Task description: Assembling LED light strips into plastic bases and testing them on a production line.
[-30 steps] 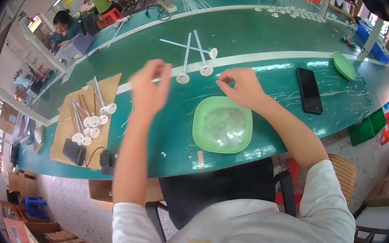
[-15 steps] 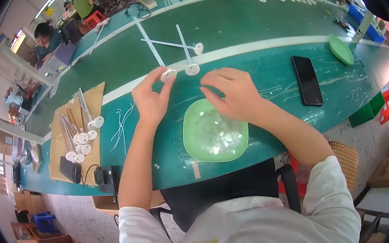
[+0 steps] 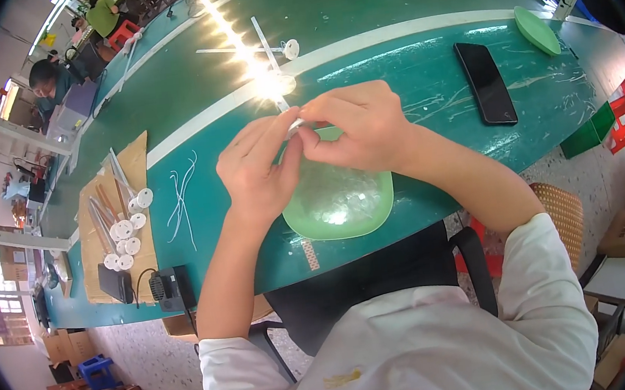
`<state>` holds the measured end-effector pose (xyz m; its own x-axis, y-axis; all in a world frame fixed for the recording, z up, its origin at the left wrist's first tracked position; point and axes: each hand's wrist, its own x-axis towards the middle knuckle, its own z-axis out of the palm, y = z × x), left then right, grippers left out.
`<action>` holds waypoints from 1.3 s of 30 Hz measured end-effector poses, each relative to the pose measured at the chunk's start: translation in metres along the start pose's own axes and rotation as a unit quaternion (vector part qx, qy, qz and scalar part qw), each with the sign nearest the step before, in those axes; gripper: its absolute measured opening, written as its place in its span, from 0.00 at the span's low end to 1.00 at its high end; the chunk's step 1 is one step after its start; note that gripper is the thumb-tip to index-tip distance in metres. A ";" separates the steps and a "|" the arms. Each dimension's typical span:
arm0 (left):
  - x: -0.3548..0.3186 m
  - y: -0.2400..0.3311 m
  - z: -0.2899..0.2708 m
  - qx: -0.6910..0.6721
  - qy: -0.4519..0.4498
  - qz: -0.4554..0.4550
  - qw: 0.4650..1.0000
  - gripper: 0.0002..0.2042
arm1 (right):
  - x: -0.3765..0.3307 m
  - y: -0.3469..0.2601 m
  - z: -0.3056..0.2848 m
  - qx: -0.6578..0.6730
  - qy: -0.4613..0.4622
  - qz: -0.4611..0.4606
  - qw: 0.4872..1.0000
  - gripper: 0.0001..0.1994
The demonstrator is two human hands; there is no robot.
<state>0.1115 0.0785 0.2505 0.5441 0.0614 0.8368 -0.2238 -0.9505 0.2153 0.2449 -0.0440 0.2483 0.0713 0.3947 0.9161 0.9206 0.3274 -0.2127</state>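
My two forearms come up from below and meet in front of me, bare to the short sleeves. My left hand (image 3: 258, 172) is turned palm inward, fingers bent, thumb and fingertips pinched together toward the right. My right hand (image 3: 355, 126) curls knuckles-up, its fingertips pressed against those of the left. Both wrists are slightly bent.

A long green table (image 3: 414, 1) with a white stripe is seen. On it are laid a green tray (image 3: 340, 207), a black phone (image 3: 486, 82), a second green dish (image 3: 537, 30), a cardboard sheet (image 3: 137, 156) with white discs and sticks, loose white wires (image 3: 182, 197), and what may be a small black fan (image 3: 171, 288) at the near edge.
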 end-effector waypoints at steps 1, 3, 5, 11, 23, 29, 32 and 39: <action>0.000 0.000 -0.001 -0.001 -0.007 -0.007 1.000 0.18 | 0.000 0.000 0.000 -0.015 -0.001 -0.009 1.000 0.08; -0.002 -0.002 -0.002 0.005 -0.013 -0.021 1.000 0.18 | 0.001 0.000 0.001 -0.011 -0.019 -0.002 1.000 0.07; -0.004 -0.003 -0.004 0.010 -0.020 -0.037 0.999 0.17 | 0.000 0.002 0.002 -0.006 -0.039 0.005 0.999 0.07; -0.004 -0.005 -0.003 -0.052 -0.079 -0.177 0.980 0.13 | 0.001 0.009 -0.006 0.071 -0.134 0.092 0.984 0.04; -0.001 -0.004 -0.004 -0.171 -0.039 -0.191 0.966 0.18 | 0.009 0.001 -0.002 0.182 -0.062 0.132 0.972 0.07; -0.005 -0.014 -0.005 -0.071 -0.014 -0.148 0.986 0.29 | 0.016 -0.005 -0.024 0.026 -0.394 0.183 0.900 0.09; -0.007 -0.015 -0.004 -0.066 -0.001 -0.095 0.993 0.30 | 0.003 -0.012 -0.021 0.020 -0.500 0.058 0.864 0.09; -0.003 -0.010 -0.006 -0.091 -0.022 -0.050 0.994 0.25 | 0.008 -0.011 -0.024 0.151 -0.569 0.143 0.795 0.06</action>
<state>0.1076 0.0896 0.2485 0.6042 0.1363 0.7851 -0.3073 -0.8692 0.3874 0.2446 -0.0645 0.2664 -0.2915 0.9553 -0.0490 0.7823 0.2086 -0.5869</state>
